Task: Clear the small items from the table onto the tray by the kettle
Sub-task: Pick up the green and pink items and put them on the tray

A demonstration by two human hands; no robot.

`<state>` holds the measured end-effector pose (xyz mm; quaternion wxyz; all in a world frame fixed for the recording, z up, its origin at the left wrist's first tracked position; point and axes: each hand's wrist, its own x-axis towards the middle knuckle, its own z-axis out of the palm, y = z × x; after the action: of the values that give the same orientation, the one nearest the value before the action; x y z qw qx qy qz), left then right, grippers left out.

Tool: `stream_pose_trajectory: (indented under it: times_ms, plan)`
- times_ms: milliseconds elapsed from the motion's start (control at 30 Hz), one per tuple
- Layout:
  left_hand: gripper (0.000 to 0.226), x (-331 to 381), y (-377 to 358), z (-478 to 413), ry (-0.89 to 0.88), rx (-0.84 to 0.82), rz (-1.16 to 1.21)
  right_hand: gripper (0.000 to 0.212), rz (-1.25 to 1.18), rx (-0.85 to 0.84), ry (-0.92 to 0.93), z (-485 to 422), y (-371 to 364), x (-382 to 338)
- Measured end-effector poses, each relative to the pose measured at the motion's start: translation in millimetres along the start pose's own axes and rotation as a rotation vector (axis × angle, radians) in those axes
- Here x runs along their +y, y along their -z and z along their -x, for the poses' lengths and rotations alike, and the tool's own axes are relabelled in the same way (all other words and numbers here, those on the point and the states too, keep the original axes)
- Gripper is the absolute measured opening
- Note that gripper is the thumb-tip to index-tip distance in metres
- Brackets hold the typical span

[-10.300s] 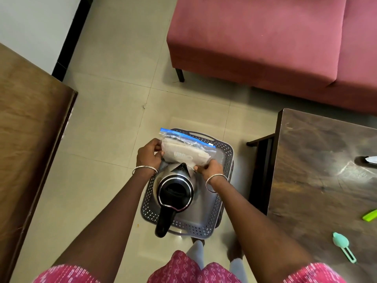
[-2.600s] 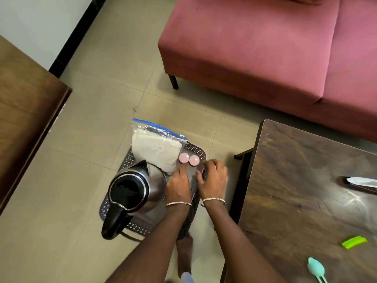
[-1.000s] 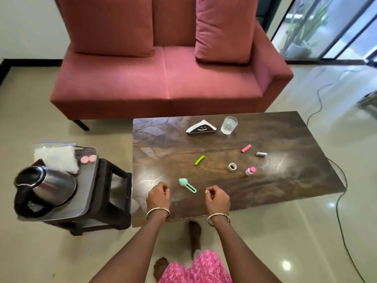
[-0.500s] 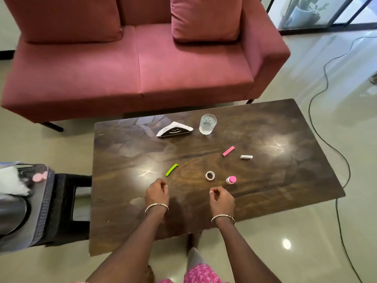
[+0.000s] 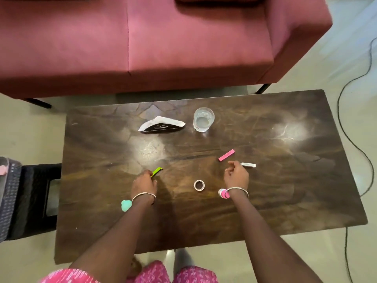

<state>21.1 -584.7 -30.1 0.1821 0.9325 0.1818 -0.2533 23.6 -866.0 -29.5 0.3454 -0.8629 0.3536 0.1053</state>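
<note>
Small items lie on the dark wooden table (image 5: 285, 190). My left hand (image 5: 143, 183) has its fingertips curled onto the near end of a green clip (image 5: 157, 171). Over the table hovers my right hand (image 5: 236, 176), loosely curled and holding nothing, between a pink strip (image 5: 226, 155) and a small white piece (image 5: 248, 165). A tape ring (image 5: 199, 185) lies between my hands. A pink-capped little bottle (image 5: 223, 193) shows beside my right wrist. A teal scoop (image 5: 126, 205) peeks out by my left forearm. The grey tray (image 5: 10, 193) is at the left edge; the kettle is out of view.
A napkin holder (image 5: 161, 125) and a glass of water (image 5: 203, 119) stand at the table's far side. The red sofa (image 5: 142, 48) is close behind the table. The tray rests on a black stool (image 5: 40, 201). A black cable (image 5: 346, 139) runs along the floor at right.
Both hands have moved forward over the table from near its front edge. The left has reached the green clip and the right has moved toward the pink strip. The view has tilted down.
</note>
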Motion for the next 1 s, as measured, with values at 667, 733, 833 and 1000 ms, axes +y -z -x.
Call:
stream_pose_trajectory:
  times_ms: [667, 733, 833, 1000]
  plan:
    - [0.017, -12.3, -37.9, -52.5, 0.123, 0.042, -0.026, 0.026, 0.058, 0.057, -0.309, -72.2, -55.1, -13.5]
    - [0.013, -17.1, -37.5, -49.4, 0.147, 0.068, 0.162, 0.019, -0.003, 0.058, -0.28, -57.1, -54.6, -19.9]
    - [0.022, -16.6, -31.6, -41.4, 0.225, 0.058, 0.533, 0.013, -0.109, 0.055, -0.195, -23.6, -54.6, -35.0]
    - [0.033, -22.3, -4.1, -14.8, 0.175, -0.057, 0.935, 0.031, -0.205, -0.113, -0.028, 51.7, -63.2, -59.4]
